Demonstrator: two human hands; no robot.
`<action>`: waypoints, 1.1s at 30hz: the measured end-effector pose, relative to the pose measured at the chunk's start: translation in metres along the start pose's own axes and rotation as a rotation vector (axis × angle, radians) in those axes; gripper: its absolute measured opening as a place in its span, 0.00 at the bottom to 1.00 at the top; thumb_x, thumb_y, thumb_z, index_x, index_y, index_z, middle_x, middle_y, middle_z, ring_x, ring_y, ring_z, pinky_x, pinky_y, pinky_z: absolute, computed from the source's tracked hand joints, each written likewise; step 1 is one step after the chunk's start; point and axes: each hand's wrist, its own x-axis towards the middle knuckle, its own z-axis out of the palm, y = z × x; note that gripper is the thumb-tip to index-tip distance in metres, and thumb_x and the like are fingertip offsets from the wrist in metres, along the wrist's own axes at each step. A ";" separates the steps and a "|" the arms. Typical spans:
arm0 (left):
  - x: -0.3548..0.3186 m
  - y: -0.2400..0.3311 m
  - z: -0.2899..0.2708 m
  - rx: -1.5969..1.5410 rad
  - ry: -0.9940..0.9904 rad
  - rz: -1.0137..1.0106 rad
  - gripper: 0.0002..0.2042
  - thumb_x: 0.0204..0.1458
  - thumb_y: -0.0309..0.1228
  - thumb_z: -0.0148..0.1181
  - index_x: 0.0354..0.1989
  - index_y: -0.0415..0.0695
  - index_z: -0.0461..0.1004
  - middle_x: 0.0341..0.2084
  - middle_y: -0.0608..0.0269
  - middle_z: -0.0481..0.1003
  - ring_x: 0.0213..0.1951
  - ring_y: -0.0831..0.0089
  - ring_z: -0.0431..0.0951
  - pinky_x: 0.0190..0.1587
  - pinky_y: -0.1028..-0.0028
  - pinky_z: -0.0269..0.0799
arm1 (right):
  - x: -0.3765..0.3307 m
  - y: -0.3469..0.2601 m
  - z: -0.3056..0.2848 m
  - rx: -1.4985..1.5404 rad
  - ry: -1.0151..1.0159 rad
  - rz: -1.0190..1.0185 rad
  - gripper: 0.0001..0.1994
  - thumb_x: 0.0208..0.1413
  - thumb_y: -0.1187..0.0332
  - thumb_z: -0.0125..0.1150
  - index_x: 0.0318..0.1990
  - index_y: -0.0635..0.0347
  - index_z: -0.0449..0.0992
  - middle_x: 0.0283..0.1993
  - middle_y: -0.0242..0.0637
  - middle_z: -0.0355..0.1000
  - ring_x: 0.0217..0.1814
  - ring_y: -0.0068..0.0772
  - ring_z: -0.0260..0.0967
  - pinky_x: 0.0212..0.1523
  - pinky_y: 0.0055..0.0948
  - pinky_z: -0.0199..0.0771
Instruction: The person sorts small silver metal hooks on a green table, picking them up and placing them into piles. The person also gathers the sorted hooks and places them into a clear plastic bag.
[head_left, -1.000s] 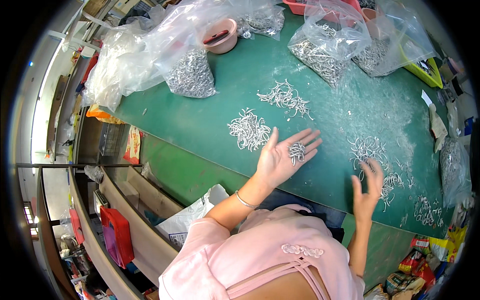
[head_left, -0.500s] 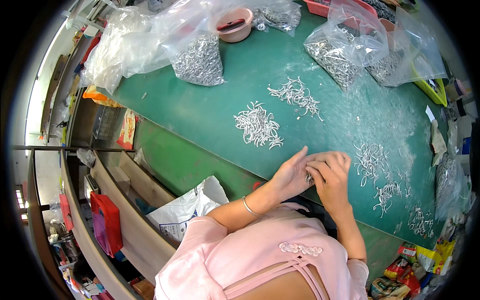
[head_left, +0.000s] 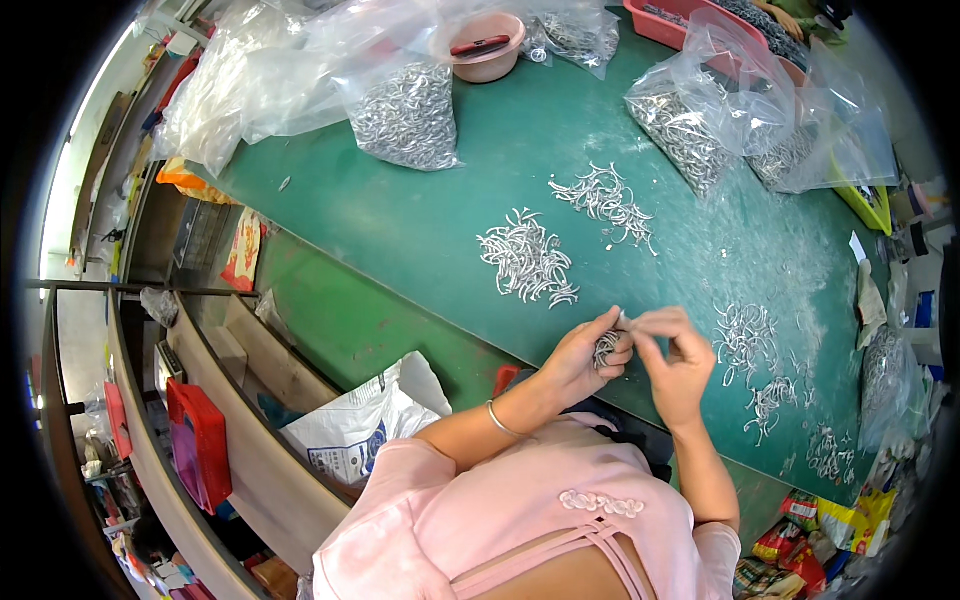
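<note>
While metal pieces (head_left: 606,349) are cupped in the left hand (head_left: 578,354), seemingly for ready reach, the right hand's (head_left: 682,358) grip cannot be told.

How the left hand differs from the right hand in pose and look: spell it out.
Pose: the left hand curls around a bunch of curved metal pieces; the right hand has its fingers near the left thumb, with no bunch showing.
Look: the left hand has a silver bangle at its wrist; the right hand's wrist looks bare.
Both are ungloved and close together.
</note>
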 end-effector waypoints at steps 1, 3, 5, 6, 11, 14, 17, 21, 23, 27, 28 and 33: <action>-0.003 0.002 0.002 0.029 0.031 0.004 0.14 0.63 0.41 0.44 0.38 0.43 0.69 0.19 0.70 0.63 0.19 0.83 0.58 0.17 0.82 0.53 | 0.005 0.000 0.001 0.039 0.049 0.059 0.05 0.45 0.83 0.61 0.31 0.66 0.76 0.35 0.38 0.76 0.38 0.29 0.71 0.43 0.26 0.69; -0.008 0.004 0.002 0.067 0.037 0.018 0.14 0.63 0.41 0.45 0.38 0.42 0.69 0.19 0.70 0.61 0.19 0.83 0.57 0.18 0.83 0.52 | 0.018 0.005 0.000 0.042 0.113 0.113 0.04 0.48 0.82 0.61 0.32 0.67 0.76 0.36 0.38 0.76 0.38 0.27 0.71 0.43 0.25 0.69; -0.013 0.005 0.001 0.077 0.044 0.038 0.14 0.63 0.40 0.45 0.38 0.40 0.68 0.19 0.69 0.61 0.19 0.82 0.57 0.18 0.82 0.53 | 0.040 0.022 0.000 -0.029 0.143 0.109 0.04 0.49 0.81 0.60 0.33 0.68 0.76 0.37 0.37 0.75 0.38 0.26 0.71 0.42 0.24 0.69; -0.014 0.005 -0.001 0.068 0.047 0.054 0.14 0.63 0.40 0.45 0.38 0.40 0.68 0.19 0.69 0.61 0.19 0.82 0.58 0.18 0.82 0.53 | 0.052 0.029 0.004 -0.024 0.136 0.086 0.04 0.49 0.81 0.60 0.34 0.68 0.76 0.37 0.37 0.75 0.38 0.26 0.71 0.42 0.24 0.69; -0.018 0.018 0.002 0.200 0.199 0.344 0.14 0.62 0.38 0.45 0.39 0.38 0.70 0.23 0.66 0.66 0.23 0.79 0.64 0.23 0.79 0.60 | 0.088 0.058 0.013 -0.247 -0.057 0.081 0.06 0.48 0.79 0.61 0.35 0.68 0.75 0.36 0.40 0.75 0.38 0.31 0.72 0.43 0.25 0.69; -0.018 0.044 0.000 0.647 0.239 0.744 0.13 0.62 0.33 0.45 0.41 0.37 0.73 0.27 0.64 0.70 0.26 0.78 0.67 0.28 0.78 0.63 | 0.071 0.056 0.003 -0.353 -0.084 -0.034 0.08 0.47 0.79 0.61 0.37 0.68 0.75 0.38 0.43 0.73 0.42 0.41 0.72 0.46 0.30 0.69; -0.014 0.071 -0.008 1.258 0.324 1.013 0.11 0.60 0.27 0.45 0.42 0.37 0.74 0.30 0.63 0.72 0.30 0.76 0.69 0.34 0.78 0.65 | 0.045 0.043 -0.014 -0.385 -0.138 0.016 0.08 0.48 0.78 0.60 0.38 0.67 0.74 0.39 0.44 0.73 0.43 0.43 0.71 0.46 0.30 0.68; -0.010 0.081 -0.012 1.261 0.334 0.922 0.11 0.61 0.27 0.46 0.44 0.39 0.74 0.30 0.70 0.71 0.25 0.87 0.62 0.26 0.85 0.59 | 0.022 0.034 -0.028 -0.370 -0.230 0.144 0.08 0.49 0.77 0.60 0.38 0.67 0.74 0.40 0.42 0.73 0.40 0.38 0.71 0.43 0.28 0.69; -0.009 0.084 -0.015 1.112 0.382 0.824 0.11 0.61 0.28 0.46 0.44 0.38 0.74 0.31 0.70 0.71 0.24 0.87 0.62 0.26 0.86 0.59 | 0.019 0.031 -0.027 -0.356 -0.273 0.149 0.08 0.49 0.77 0.60 0.39 0.67 0.74 0.39 0.43 0.73 0.39 0.38 0.71 0.42 0.29 0.69; -0.004 0.089 -0.006 1.306 0.346 1.002 0.11 0.60 0.27 0.46 0.42 0.35 0.74 0.29 0.60 0.73 0.34 0.74 0.73 0.39 0.76 0.68 | 0.015 0.026 -0.017 -0.350 -0.330 0.133 0.08 0.49 0.77 0.60 0.39 0.67 0.74 0.39 0.44 0.72 0.39 0.41 0.71 0.43 0.31 0.70; -0.003 0.090 -0.006 1.351 0.322 1.043 0.11 0.60 0.27 0.46 0.42 0.35 0.73 0.30 0.59 0.74 0.34 0.73 0.73 0.40 0.75 0.69 | 0.014 0.024 -0.016 -0.366 -0.331 0.115 0.08 0.49 0.77 0.60 0.39 0.67 0.74 0.39 0.44 0.72 0.40 0.41 0.71 0.43 0.30 0.70; -0.010 0.084 0.006 1.390 0.385 0.945 0.12 0.61 0.28 0.45 0.48 0.37 0.71 0.35 0.61 0.75 0.40 0.75 0.73 0.46 0.76 0.66 | -0.006 0.013 -0.031 -0.343 -0.235 0.151 0.08 0.49 0.78 0.60 0.38 0.66 0.74 0.40 0.44 0.72 0.43 0.42 0.70 0.47 0.31 0.68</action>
